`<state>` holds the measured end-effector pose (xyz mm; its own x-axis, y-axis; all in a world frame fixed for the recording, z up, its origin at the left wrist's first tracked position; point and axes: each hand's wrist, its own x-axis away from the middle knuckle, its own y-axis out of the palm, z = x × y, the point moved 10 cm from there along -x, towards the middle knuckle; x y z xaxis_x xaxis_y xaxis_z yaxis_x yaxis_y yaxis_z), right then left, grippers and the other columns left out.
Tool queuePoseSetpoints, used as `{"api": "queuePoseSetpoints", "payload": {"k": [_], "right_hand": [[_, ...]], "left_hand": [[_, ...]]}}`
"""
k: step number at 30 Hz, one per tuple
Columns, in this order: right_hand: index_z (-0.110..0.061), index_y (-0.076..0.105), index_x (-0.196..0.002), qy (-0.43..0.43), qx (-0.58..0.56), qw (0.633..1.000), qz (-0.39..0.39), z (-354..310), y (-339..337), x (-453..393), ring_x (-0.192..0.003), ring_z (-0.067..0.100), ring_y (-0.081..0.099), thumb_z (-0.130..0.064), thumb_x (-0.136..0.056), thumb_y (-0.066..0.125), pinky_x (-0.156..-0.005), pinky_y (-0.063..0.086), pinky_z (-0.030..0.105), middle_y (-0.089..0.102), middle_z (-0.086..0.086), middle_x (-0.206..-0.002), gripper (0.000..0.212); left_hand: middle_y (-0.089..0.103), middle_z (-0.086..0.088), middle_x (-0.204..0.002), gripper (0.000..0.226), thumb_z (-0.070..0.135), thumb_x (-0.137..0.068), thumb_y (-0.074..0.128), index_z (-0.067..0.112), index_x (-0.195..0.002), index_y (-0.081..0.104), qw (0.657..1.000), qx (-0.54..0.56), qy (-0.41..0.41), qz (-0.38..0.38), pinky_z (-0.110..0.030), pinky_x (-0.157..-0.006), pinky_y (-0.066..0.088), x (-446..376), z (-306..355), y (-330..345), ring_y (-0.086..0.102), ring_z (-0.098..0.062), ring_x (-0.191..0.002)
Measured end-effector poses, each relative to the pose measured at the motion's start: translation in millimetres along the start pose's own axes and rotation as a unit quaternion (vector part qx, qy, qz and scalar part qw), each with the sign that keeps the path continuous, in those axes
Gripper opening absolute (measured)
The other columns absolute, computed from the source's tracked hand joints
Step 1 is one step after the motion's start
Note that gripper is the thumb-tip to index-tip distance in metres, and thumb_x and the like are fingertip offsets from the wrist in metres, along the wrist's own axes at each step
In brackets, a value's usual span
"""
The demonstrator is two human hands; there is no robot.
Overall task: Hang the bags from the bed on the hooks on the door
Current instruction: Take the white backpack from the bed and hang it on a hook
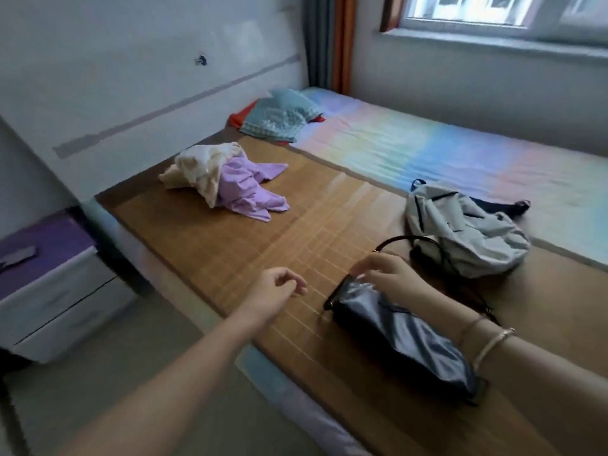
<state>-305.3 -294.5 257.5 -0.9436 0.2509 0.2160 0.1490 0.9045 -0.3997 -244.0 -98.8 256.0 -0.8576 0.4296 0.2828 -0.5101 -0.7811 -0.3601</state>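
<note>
A black shiny handbag lies flat on the bamboo mat near the bed's front edge, its thin black strap looping away behind it. My right hand rests over the bag's far end with fingers spread and touching it, not closed around it. My left hand hovers just left of the bag, fingers loosely curled, holding nothing. A light grey backpack with dark straps lies slumped behind the handbag. The door and its hooks are out of view.
A heap of cream and lilac clothes sits on the mat at the left. A teal pillow lies at the bed head by the wall. A purple-topped white nightstand stands left of the bed. The window wall runs along the right.
</note>
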Motion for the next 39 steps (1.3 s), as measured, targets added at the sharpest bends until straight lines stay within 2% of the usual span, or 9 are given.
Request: {"api": "queuePoseSetpoints", "payload": {"k": [2, 6, 14, 18, 22, 25, 29, 33, 39], "right_hand": [[-0.004, 0.065, -0.090, 0.038, -0.017, 0.998, 0.055, 29, -31, -1, -0.089, 0.024, 0.065, 0.010, -0.082, 0.045, -0.080, 0.052, 0.030, 0.067, 0.010, -0.095, 0.026], [-0.012, 0.064, -0.083, 0.108, -0.046, 0.985, 0.127, 82, -90, 11, -0.088, 0.023, 0.066, 0.008, -0.083, 0.043, -0.059, 0.045, 0.009, 0.069, 0.011, -0.096, 0.029], [-0.011, 0.066, -0.089, 0.186, -0.069, 0.966, 0.165, 199, -179, -18, -0.087, 0.020, 0.068, 0.003, -0.084, 0.040, -0.054, 0.044, 0.006, 0.071, 0.014, -0.103, 0.030], [-0.017, 0.066, -0.089, 0.200, -0.037, 0.963, 0.176, 261, -219, -68, -0.096, 0.024, 0.067, 0.001, -0.081, 0.043, -0.083, 0.053, 0.034, 0.070, 0.012, -0.106, 0.030], [-0.011, 0.062, -0.108, 0.191, 0.072, 0.957, 0.205, 305, -259, -116, -0.104, 0.021, 0.059, -0.002, -0.080, 0.046, -0.088, 0.043, 0.026, 0.061, 0.012, -0.117, 0.033], [-0.015, 0.064, -0.107, 0.189, 0.196, 0.939, 0.209, 328, -282, -148, -0.127, 0.029, 0.042, -0.009, -0.080, 0.048, -0.105, 0.035, 0.037, 0.046, 0.015, -0.133, 0.032], [-0.024, 0.071, -0.103, 0.226, 0.315, 0.915, 0.113, 367, -282, -185, -0.142, 0.035, 0.017, -0.022, -0.084, 0.047, -0.114, 0.017, 0.044, 0.038, 0.014, -0.147, 0.031], [-0.005, 0.069, -0.101, 0.212, 0.325, 0.912, 0.132, 379, -285, -207, -0.122, 0.039, 0.046, -0.014, -0.083, 0.045, -0.101, 0.031, 0.041, 0.059, 0.020, -0.119, 0.031], [-0.011, 0.073, -0.097, 0.198, -0.012, 0.947, 0.252, 358, -307, -202, -0.067, 0.014, 0.057, 0.003, -0.079, 0.039, -0.059, 0.046, 0.028, 0.069, 0.009, -0.091, 0.041]], "left_hand": [[0.070, -0.002, -0.075, 0.031, -0.002, -0.090, 0.046, 0.015, -0.072, 0.064, 0.999, -0.013, -0.002, -0.049, -0.028, -0.081, 0.052, -35, 2, 27, 0.068, -0.022, -0.084], [0.067, -0.010, -0.076, 0.029, -0.005, -0.090, 0.044, 0.009, -0.073, 0.063, 0.993, -0.012, -0.001, -0.117, -0.029, -0.078, 0.053, -79, 15, 93, 0.066, -0.021, -0.078], [0.068, -0.012, -0.081, 0.025, -0.003, -0.090, 0.041, 0.000, -0.087, 0.065, 0.981, -0.012, -0.060, -0.183, -0.009, -0.061, 0.050, -144, 24, 227, 0.065, -0.014, -0.074], [0.070, -0.017, -0.090, 0.027, -0.002, -0.091, 0.039, 0.000, -0.092, 0.066, 0.980, -0.014, -0.103, -0.170, -0.006, -0.055, 0.047, -188, 15, 280, 0.066, -0.018, -0.079], [0.071, -0.019, -0.097, 0.029, -0.001, -0.092, 0.037, -0.002, -0.096, 0.065, 0.977, -0.017, -0.139, -0.161, -0.001, -0.044, 0.041, -223, -1, 320, 0.064, -0.014, -0.075], [0.070, -0.022, -0.101, 0.029, 0.000, -0.093, 0.037, -0.005, -0.100, 0.064, 0.975, -0.021, -0.160, -0.156, -0.001, -0.044, 0.040, -241, -18, 338, 0.064, -0.013, -0.074], [0.070, -0.024, -0.106, 0.029, 0.002, -0.094, 0.038, -0.007, -0.105, 0.063, 0.970, -0.023, -0.192, -0.150, 0.000, -0.043, 0.039, -256, -44, 352, 0.063, -0.012, -0.074], [0.070, -0.023, -0.107, 0.029, 0.002, -0.093, 0.039, -0.005, -0.107, 0.063, 0.966, -0.021, -0.216, -0.144, 0.000, -0.045, 0.040, -262, -60, 357, 0.064, -0.015, -0.077], [0.070, -0.019, -0.110, 0.026, 0.009, -0.094, 0.042, 0.001, -0.109, 0.062, 0.968, 0.009, -0.219, -0.126, -0.004, -0.048, 0.044, -266, -50, 356, 0.066, -0.017, -0.083]]}}
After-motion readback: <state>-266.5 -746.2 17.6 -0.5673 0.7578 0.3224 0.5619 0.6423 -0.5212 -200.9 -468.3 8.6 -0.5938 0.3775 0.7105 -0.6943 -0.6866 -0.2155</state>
